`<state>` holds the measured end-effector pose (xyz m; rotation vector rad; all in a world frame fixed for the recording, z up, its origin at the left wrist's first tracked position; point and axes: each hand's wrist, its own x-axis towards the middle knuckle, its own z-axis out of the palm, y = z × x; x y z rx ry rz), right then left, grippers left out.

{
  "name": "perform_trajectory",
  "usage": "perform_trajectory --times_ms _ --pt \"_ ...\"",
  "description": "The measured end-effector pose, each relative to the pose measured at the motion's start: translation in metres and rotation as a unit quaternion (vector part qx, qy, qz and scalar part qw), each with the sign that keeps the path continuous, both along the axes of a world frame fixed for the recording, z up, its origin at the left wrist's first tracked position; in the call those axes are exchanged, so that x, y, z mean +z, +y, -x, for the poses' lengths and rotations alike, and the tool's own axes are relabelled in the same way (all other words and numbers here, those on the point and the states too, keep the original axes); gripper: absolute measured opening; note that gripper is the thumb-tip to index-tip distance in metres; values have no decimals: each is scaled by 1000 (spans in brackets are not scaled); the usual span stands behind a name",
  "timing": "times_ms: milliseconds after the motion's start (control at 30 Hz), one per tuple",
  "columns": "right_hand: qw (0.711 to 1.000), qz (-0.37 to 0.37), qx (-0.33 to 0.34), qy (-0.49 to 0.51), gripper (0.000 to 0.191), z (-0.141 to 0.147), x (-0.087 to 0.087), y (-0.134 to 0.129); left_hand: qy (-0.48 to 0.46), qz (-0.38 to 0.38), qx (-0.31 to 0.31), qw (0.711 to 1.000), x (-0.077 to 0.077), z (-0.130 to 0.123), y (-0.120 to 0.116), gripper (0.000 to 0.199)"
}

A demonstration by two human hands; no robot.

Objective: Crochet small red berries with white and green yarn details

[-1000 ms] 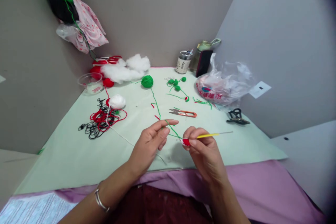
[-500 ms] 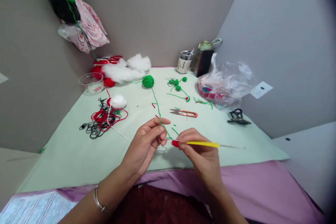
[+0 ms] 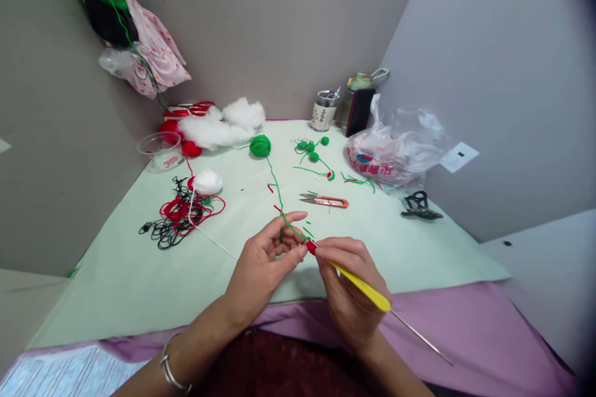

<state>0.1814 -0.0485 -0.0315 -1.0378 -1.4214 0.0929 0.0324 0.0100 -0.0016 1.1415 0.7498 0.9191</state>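
Observation:
Between my two hands is a small red crocheted piece (image 3: pixel 311 247). My left hand (image 3: pixel 267 257) pinches its left side between thumb and fingers, with green yarn (image 3: pixel 274 183) running over the fingers. That yarn leads back to a green yarn ball (image 3: pixel 260 146). In my right hand (image 3: pixel 354 282) is a yellow-handled crochet hook (image 3: pixel 365 288), its tip at the red piece and its long metal end pointing down to the right. Orange thread snips (image 3: pixel 325 200) lie just beyond my hands.
Tangled black and red yarn (image 3: pixel 179 217) and a white yarn ball (image 3: pixel 207 182) lie at left, near a clear cup (image 3: pixel 161 152) and white stuffing (image 3: pixel 218 127). Small green balls (image 3: pixel 313 157) are at centre back. A plastic bag (image 3: pixel 391 152) and black clip (image 3: pixel 420 206) sit at right.
My left thumb and fingers have come to the red piece. The hook has tilted, its back end swinging down, and its tip now meets the piece. The view has shifted slightly.

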Motion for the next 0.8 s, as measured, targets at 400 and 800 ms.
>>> perform_trajectory --times_ms 400,800 --pt "998 24 29 -54 36 -3 -1 2 -67 61 39 995 -6 -1 -2 44" --pt "998 -9 49 -35 43 -8 -10 3 -149 262 -61 952 -3 0 -3 58"
